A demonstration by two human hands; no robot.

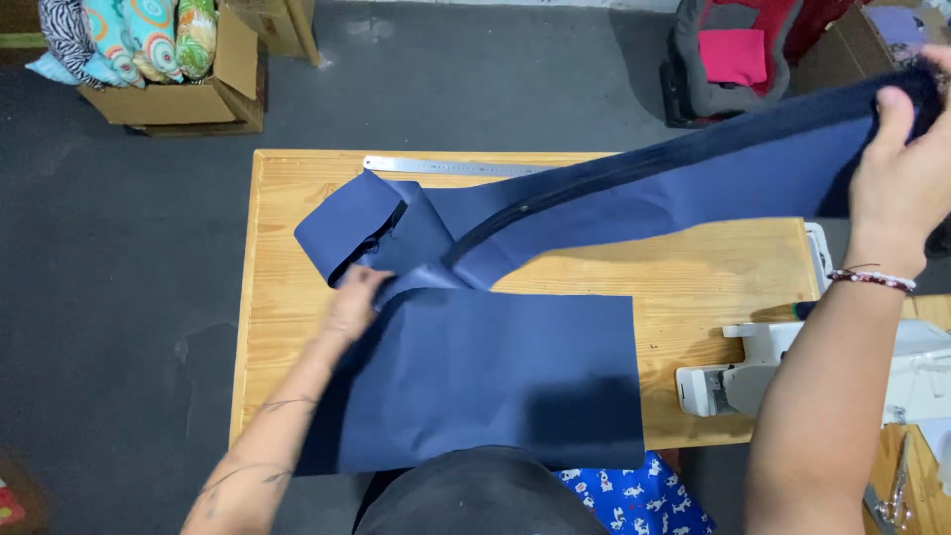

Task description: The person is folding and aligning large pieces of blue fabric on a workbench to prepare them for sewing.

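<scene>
Right hand (906,163): grip closed on the far end of a long navy fabric strip (644,193), held raised above the surface. Left hand (354,302): pressed flat, fingers not clamped, on the strip's folded end where it meets a flat navy fabric panel (495,381). Panel lies on the wooden surface (713,277). Metal ruler (451,166) along far edge. White sewing machine (792,372) at right. Cardboard box (188,94) of patterned cloth on the floor.
</scene>
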